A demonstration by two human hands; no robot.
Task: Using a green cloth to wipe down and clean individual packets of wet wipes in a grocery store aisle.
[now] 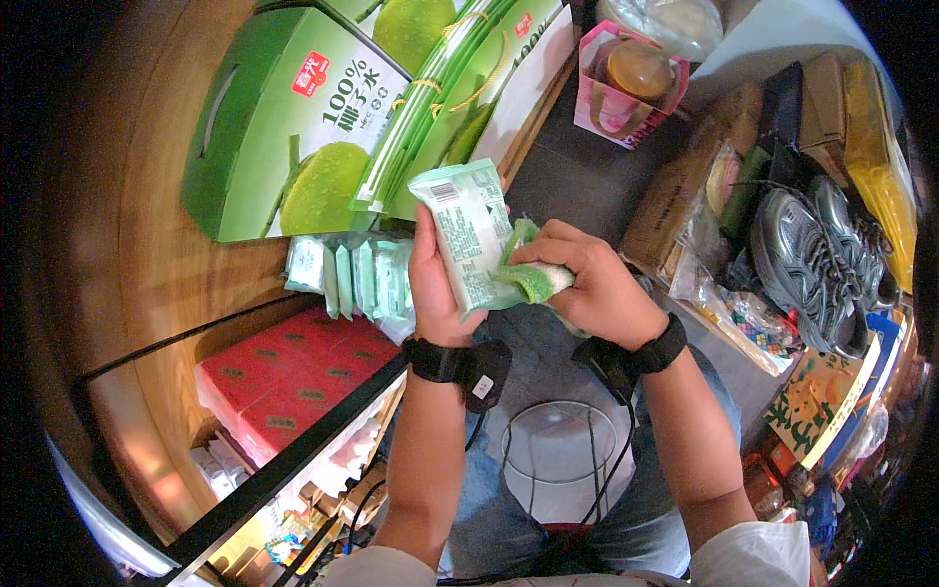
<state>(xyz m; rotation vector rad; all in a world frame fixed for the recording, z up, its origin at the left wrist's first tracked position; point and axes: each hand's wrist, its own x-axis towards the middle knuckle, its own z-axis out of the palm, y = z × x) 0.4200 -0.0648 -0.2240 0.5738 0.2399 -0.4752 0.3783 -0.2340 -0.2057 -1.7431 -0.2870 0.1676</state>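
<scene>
My left hand (433, 286) holds a pale green soft packet (469, 235), tilted, with a barcode and printed text on the side facing me. The packet looks like wet wipes. In my right hand (594, 279) is a folded green and white cloth (539, 279), pressed against the packet's lower right edge. Left of my left hand, several similar packets (359, 275) stand in a row, partly in clear plastic. Both wrists wear black straps with small devices and cables.
Green coconut-water cartons (315, 139) stand at the upper left, above red boxes (293, 374). A pink gift bag (631, 88) holds a lidded container. Grey sneakers (807, 257) sit among cardboard boxes at right. A round wire frame (561, 440) lies between my knees.
</scene>
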